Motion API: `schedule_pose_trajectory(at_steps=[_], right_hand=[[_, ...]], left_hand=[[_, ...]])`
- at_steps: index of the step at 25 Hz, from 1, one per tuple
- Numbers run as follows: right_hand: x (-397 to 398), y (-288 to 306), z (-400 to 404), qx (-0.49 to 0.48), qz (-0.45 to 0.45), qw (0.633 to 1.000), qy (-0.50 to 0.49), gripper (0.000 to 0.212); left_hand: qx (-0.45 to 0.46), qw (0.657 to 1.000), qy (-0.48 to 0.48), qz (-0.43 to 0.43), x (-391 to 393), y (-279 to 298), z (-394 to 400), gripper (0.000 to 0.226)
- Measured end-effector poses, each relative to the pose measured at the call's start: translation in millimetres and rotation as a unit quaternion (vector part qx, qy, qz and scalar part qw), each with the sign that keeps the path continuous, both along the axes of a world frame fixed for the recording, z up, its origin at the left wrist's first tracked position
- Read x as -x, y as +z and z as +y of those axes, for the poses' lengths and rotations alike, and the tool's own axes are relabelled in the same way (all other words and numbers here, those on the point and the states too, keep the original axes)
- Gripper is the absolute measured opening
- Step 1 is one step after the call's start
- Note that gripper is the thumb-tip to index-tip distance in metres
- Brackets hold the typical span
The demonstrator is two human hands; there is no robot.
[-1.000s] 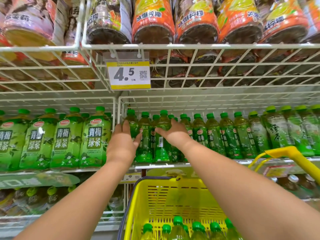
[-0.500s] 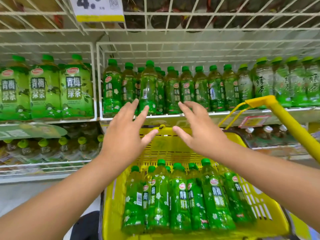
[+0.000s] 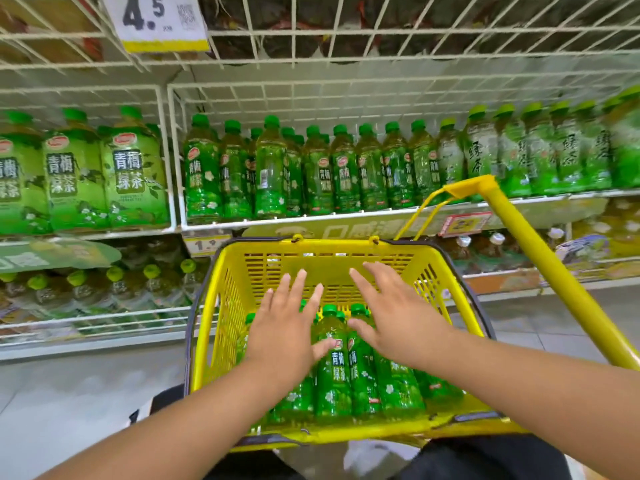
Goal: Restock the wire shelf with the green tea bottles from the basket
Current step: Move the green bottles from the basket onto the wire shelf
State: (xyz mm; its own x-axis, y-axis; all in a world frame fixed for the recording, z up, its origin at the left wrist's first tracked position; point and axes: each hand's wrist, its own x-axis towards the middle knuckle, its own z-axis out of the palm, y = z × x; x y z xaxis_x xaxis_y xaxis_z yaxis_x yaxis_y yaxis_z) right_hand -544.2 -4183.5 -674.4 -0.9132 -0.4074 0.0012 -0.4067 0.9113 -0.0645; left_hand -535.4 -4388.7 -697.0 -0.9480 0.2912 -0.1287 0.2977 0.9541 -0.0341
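From the head camera, the left hand (image 3: 282, 336) and right hand (image 3: 398, 317) hover with fingers spread and empty over the yellow basket (image 3: 446, 424), where the green tea bottles (image 3: 334, 368) lie side by side. The wire shelf (image 3: 346, 216) behind looks nearly full. This seems the pick-up step; next, each hand must close round a bottle's body.

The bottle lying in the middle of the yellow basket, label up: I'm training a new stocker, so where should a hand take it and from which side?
Probably from above, around the neck just under the green cap of the middle bottle. It lies packed between neighbours, so its sides are blocked, while the cap end is exposed, pointing toward the basket's far wall.
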Motion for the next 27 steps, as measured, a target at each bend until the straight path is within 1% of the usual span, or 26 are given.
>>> schedule_pose_trajectory(at_steps=[3, 5, 6, 8, 9, 11, 13, 15, 16, 17, 19, 20, 21, 23, 25, 27], right_hand=[[-11.4, -3.7, 2.1, -0.091, -0.039, 0.995, -0.016, 0.082], [-16.4, -8.2, 0.4, -0.138, -0.095, 0.983, -0.075, 0.087], [-18.6, -10.5, -0.8, -0.145, -0.128, 0.975, -0.108, 0.090], [-21.6, -16.6, -2.3, -0.132, -0.189, 0.959, -0.166, 0.093], [-21.8, -20.3, -1.4, -0.117, -0.220, 0.950, -0.189, 0.092], [-19.8, -23.2, 0.7, -0.076, -0.273, 0.932, -0.227, 0.077], [-14.5, -19.9, 2.6, -0.033, -0.306, 0.919, -0.247, 0.060], [-8.5, -17.4, 2.6, -0.027, -0.340, 0.908, -0.244, 0.051], [-7.0, -15.3, 1.9, -0.033, -0.357, 0.900, -0.248, 0.052], [-6.1, -13.8, 0.2, -0.029, -0.373, 0.889, -0.264, 0.060], [-7.0, -14.8, -0.6, 0.025, -0.387, 0.862, -0.326, 0.096], [-8.8, -14.1, -0.5, 0.057, -0.377, 0.856, -0.349, 0.108], [-9.9, -12.2, -0.5, 0.078, -0.367, 0.855, -0.359, 0.114], [-7.6, -7.4, 2.4, 0.104, -0.349, 0.860, -0.358, 0.115], [-2.6, 8.1, 4.9, 0.122, -0.339, 0.867, -0.345, 0.113], [5.2, 24.5, 7.9, 0.150, -0.324, 0.873, -0.333, 0.114]], left_hand=[[0.041, 0.998, 0.014, -0.041, -14.4, -11.6, 6.0, 0.093], [0.056, 0.995, 0.043, -0.066, -17.4, -16.1, 8.1, 0.094], [0.057, 0.993, 0.062, -0.080, -18.3, -18.0, 8.2, 0.094], [0.049, 0.988, 0.097, -0.105, -20.1, -21.7, 9.7, 0.094], [0.045, 0.986, 0.110, -0.118, -21.1, -24.0, 10.8, 0.093], [0.020, 0.977, 0.147, -0.151, -21.9, -29.8, 12.8, 0.088], [-0.044, 0.955, 0.212, -0.203, -17.3, -30.8, 13.8, 0.084], [-0.077, 0.929, 0.248, -0.264, -8.5, -27.9, 12.5, 0.082], [-0.081, 0.923, 0.252, -0.279, -3.9, -27.5, 11.1, 0.080], [-0.081, 0.920, 0.254, -0.286, 0.9, -27.0, 10.4, 0.079], [-0.100, 0.914, 0.275, -0.280, 5.6, -27.0, 8.1, 0.077], [-0.107, 0.913, 0.285, -0.271, 6.2, -28.6, 6.8, 0.077], [-0.115, 0.911, 0.297, -0.263, 6.5, -29.0, 5.7, 0.077], [-0.146, 0.905, 0.312, -0.248, 6.3, -25.4, 4.0, 0.073], [-0.207, 0.896, 0.315, -0.234, 6.4, -10.9, 3.4, 0.069], [-0.264, 0.894, 0.291, -0.217, 8.3, 8.6, 1.7, 0.069]])
